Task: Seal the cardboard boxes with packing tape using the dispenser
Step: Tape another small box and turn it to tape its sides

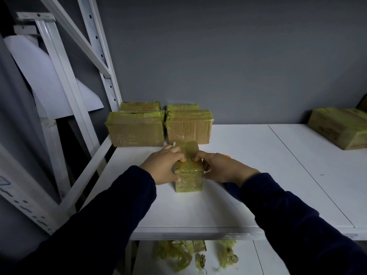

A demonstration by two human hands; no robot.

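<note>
Box stands on shelf just before the stack, my left hand and right hand both clasp its sides, fingers on the top seam; seems light, stiff, tape-slick, so hold by side walls.
</note>
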